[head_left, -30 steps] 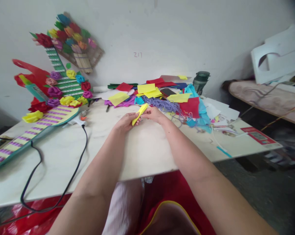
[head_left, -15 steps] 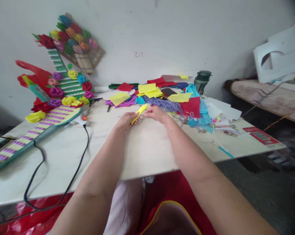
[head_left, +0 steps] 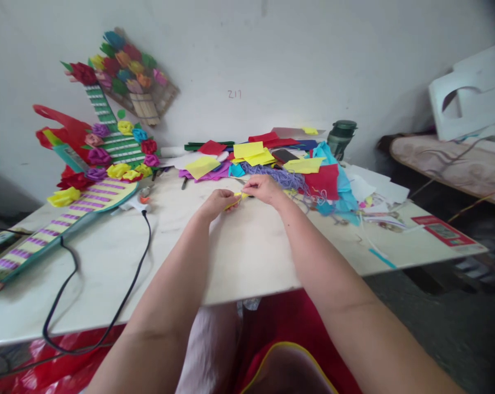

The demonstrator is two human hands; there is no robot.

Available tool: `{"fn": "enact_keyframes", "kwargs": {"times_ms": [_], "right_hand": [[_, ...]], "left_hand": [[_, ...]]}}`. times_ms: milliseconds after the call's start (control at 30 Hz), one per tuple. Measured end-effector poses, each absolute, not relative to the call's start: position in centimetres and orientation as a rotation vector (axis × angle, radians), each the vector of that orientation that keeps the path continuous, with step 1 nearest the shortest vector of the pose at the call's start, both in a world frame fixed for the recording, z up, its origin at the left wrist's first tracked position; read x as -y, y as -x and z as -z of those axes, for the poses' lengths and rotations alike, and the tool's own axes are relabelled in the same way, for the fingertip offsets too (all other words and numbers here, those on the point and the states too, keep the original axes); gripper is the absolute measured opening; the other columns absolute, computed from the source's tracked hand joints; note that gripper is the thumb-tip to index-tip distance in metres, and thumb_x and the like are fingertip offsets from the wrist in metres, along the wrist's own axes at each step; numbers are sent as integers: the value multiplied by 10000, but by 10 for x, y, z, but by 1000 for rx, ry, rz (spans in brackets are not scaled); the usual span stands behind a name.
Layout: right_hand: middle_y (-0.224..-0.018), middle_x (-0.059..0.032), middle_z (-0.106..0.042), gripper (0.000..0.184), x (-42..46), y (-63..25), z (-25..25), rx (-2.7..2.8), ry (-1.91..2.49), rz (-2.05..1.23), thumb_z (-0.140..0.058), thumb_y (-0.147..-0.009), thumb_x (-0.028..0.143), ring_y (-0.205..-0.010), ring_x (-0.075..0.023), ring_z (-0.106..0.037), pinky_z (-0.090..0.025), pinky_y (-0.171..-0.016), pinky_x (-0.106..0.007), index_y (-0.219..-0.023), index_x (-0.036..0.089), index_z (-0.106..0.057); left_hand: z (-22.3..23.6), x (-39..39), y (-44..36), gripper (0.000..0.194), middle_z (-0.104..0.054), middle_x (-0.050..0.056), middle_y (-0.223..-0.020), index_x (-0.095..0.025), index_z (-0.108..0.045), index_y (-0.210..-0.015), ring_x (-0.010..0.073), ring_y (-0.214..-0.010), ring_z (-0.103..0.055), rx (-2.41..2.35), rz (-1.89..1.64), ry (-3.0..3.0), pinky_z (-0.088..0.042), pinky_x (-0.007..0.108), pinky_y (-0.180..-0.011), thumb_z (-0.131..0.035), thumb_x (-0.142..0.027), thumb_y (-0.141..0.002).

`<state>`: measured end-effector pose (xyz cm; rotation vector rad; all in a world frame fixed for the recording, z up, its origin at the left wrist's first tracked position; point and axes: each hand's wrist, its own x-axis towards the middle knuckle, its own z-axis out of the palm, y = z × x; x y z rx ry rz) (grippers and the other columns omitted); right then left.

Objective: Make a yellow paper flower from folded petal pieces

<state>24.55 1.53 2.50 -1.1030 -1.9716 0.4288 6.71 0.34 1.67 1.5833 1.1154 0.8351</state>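
Observation:
In the head view, my left hand (head_left: pixel 220 204) is closed on a narrow folded piece of yellow paper (head_left: pixel 239 196), which is mostly hidden by the fingers. Close beside it on the right, my right hand (head_left: pixel 264 189) pinches with thumb and forefinger at the paper's edge. A thin, pale sliver sticks out at its fingertips, too small to name. Both hands hover just over the table. Behind them lie yellow paper squares (head_left: pixel 249 149), a tangle of purple yarn (head_left: pixel 278 176) and a red sheet (head_left: pixel 321 182).
On the left stands a green-striped stand with paper flowers (head_left: pixel 126 146), near a white glue gun (head_left: pixel 135 204) whose black cord (head_left: pixel 143 257) loops over the table's front edge. A dark green bottle (head_left: pixel 341 138) stands at the back. Paper scraps (head_left: pixel 380 210) litter the right side.
The yellow paper has turned from slanting upright to lying nearly flat, and less of it shows. My right hand has come closer to my left.

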Motion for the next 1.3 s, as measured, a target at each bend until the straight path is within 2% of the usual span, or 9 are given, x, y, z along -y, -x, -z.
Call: {"fn": "enact_keyframes", "kwargs": {"times_ms": [133,333,533,967,1133,1300], "right_hand": [[-908,-41,-685,106,-13,-244,-28,2085,1109,-127,-633,-735,255,-839,-167,-539,-364,-721,-271,-702,194,-713],[-754,-12,-677,148,-7,-243,-30,2138,1338,-208,-602,-766,307,-717,-156,-550,-326,-624,-255,-786,218,-719],[-729,-22,-657,173,-8,-241,-29,2160,1357,-222,-554,-782,277,-678,-148,-525,-306,-599,-245,-813,192,-701],[-678,-14,-623,152,-11,-239,-22,2108,1273,-241,-563,-761,266,-637,-128,-488,-300,-594,-234,-748,169,-680],[-638,-3,-600,164,-15,-241,-20,2071,1222,-358,-583,-736,291,-628,-118,-485,-311,-593,-231,-719,156,-675],[-574,14,-575,169,-15,-249,-21,2019,1121,-770,-628,-657,299,-594,-104,-477,-348,-600,-233,-622,135,-644]], "left_hand": [[-18,-1,-68,316,-532,12,-509,-120,-576,-542,66,-458,-437,-1056,-747,-1632,-308,199,-446,-695,-379,-680],[-19,1,-68,330,-545,25,-539,-114,-591,-595,69,-471,-449,-946,-632,-1606,-309,196,-451,-702,-416,-667],[-16,-2,-66,320,-533,19,-555,-113,-587,-626,58,-468,-431,-837,-625,-1536,-282,190,-439,-697,-409,-680],[-14,-3,-59,284,-593,51,-648,-98,-604,-690,77,-526,-496,-794,-623,-1451,-378,210,-509,-709,-361,-684],[-12,-6,-56,292,-607,49,-644,-102,-605,-695,70,-504,-489,-824,-626,-1487,-366,207,-498,-718,-370,-671],[-13,-5,-55,273,-615,42,-623,-107,-624,-704,67,-483,-482,-836,-541,-1545,-362,208,-489,-743,-342,-632]]}}
